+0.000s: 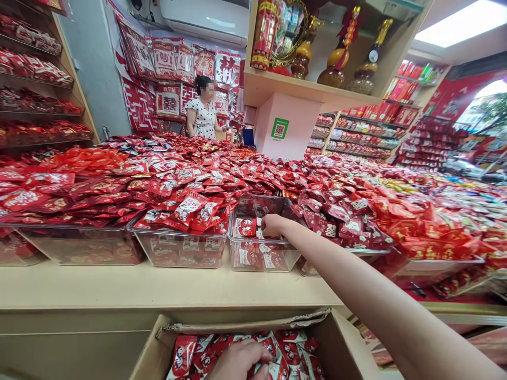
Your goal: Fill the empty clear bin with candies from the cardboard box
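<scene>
My right hand (pixel 271 225) reaches into a clear plastic bin (pixel 237 244) that holds a low layer of red and white packets (pixel 246 228). Its fingers are closed at a packet's edge; what lies between them is mostly hidden. Below, at the bottom of the view, my left hand (pixel 243 360) rests over a cardboard box (pixel 348 343) full of similar red and white packets (pixel 184 354). The fingers of that hand are curved and apart, touching the packets, and its lower part is cut off by the frame.
Heaped bins of red packets (pixel 190 211) stand left and right along a pale counter (pixel 119 287). A white pillar with a QR sign (pixel 279 129) supports a display shelf (pixel 309 89). Behind the counter, a person in a dotted top (pixel 204 117) stands.
</scene>
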The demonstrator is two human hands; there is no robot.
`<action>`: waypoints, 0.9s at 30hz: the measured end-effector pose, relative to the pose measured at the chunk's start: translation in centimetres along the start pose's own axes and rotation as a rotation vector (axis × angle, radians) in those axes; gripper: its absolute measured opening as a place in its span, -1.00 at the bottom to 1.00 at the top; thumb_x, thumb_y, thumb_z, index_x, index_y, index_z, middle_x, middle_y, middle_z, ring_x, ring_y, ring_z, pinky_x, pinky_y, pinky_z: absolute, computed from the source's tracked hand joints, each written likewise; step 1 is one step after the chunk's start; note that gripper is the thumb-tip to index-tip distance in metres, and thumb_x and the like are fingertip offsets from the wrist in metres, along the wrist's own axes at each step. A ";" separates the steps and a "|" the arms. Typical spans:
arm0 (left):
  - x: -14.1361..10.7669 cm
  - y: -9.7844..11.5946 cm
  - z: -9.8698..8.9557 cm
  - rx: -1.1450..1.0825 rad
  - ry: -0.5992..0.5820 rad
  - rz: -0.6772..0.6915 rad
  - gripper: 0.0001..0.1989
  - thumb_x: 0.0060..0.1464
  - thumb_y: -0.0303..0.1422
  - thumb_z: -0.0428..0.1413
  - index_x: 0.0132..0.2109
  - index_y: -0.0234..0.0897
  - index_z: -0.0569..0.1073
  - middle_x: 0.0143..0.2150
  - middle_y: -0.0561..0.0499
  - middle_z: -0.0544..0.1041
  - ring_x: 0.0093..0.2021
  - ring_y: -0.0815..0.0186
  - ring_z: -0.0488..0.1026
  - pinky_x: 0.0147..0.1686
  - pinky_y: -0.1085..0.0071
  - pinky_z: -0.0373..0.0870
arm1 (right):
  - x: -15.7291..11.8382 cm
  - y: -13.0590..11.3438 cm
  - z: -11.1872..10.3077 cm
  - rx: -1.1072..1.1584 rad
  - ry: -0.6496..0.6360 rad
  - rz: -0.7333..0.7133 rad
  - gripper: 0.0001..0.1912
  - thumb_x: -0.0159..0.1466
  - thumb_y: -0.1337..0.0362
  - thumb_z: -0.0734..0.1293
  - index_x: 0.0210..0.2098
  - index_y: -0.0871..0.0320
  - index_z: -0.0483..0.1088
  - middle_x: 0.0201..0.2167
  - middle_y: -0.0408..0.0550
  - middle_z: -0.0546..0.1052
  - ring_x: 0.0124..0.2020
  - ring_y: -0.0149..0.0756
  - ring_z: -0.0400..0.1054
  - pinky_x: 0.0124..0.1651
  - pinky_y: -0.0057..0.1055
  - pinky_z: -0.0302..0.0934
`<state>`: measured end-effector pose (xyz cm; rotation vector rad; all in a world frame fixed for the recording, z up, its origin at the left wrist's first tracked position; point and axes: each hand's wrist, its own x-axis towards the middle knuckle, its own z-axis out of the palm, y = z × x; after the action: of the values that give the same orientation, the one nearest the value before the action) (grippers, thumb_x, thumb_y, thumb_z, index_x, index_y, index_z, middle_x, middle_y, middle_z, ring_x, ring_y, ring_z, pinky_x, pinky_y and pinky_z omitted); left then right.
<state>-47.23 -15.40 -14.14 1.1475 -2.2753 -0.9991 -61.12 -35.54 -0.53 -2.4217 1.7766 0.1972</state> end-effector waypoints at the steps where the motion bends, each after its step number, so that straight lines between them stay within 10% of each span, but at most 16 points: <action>1: 0.0 0.2 -0.3 -0.045 0.046 -0.002 -0.77 -0.02 -0.42 -0.03 -0.23 -0.24 0.48 -0.29 -0.06 0.56 -0.29 0.29 0.47 -0.26 0.49 0.35 | 0.1 0.0 -0.2 0.009 0.050 -0.012 -0.92 0.13 0.37 0.28 -0.38 0.24 0.41 -0.34 -0.02 0.50 -0.32 -0.34 0.36 -0.24 -0.39 0.24; 6: -0.2 0.5 -2.1 -0.350 0.357 -0.142 -0.73 0.08 -0.28 -0.08 -0.08 -0.14 0.38 -0.11 0.01 0.50 -0.08 0.28 0.37 -0.06 0.43 0.23 | -1.6 -0.3 -2.5 0.106 0.385 -0.112 -0.77 0.17 0.40 0.16 -0.26 0.23 0.42 -0.24 0.02 0.49 -0.21 -0.29 0.35 -0.15 -0.47 0.14; 10: -0.1 0.4 -3.2 -0.627 0.542 -0.208 -0.67 0.07 -0.23 -0.06 -0.02 -0.22 0.26 -0.40 0.08 0.47 -0.44 0.37 0.36 -0.39 0.46 0.29 | -8.3 -1.9 -2.4 0.329 0.616 -0.304 -0.75 0.21 0.27 0.13 -0.19 0.17 0.36 -0.25 -0.06 0.48 -0.25 -0.34 0.33 -0.20 -0.47 0.15; 14: 0.0 0.7 -3.8 -0.762 0.632 -0.184 -0.64 0.06 -0.24 -0.03 0.01 -0.20 0.19 -0.36 0.09 0.47 -0.43 0.39 0.37 -0.37 0.45 0.29 | -14.9 -3.7 3.8 0.659 0.440 -0.304 -0.81 0.19 0.23 0.17 -0.37 0.13 0.39 -0.51 -0.10 0.46 -0.49 -0.37 0.30 -0.41 -0.45 0.14; 19: 0.0 0.9 -3.2 -0.710 0.611 -0.159 -0.66 0.05 -0.28 -0.01 -0.01 -0.22 0.21 -0.25 0.01 0.47 -0.29 0.33 0.41 -0.25 0.41 0.31 | -15.7 -5.1 12.4 1.237 0.083 -0.078 -0.72 0.13 0.06 0.22 -0.37 0.18 0.28 -0.58 -0.13 0.40 -0.60 -0.42 0.25 -0.60 -0.52 0.07; 27: 0.5 1.1 -2.5 -0.642 0.330 -0.157 -0.71 0.01 -0.33 0.06 -0.07 -0.22 0.32 -0.21 0.02 0.49 -0.19 0.31 0.40 -0.16 0.41 0.30 | -15.6 -4.1 13.8 1.227 0.249 -0.189 -0.79 0.16 0.17 0.23 -0.50 0.19 0.26 -0.65 -0.26 0.21 -0.60 -0.52 0.04 -0.53 -0.56 -0.02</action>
<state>-46.51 -16.39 -11.66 1.1029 -1.4617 -1.3487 -62.29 -17.17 -11.08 -1.6544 1.1102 -0.9499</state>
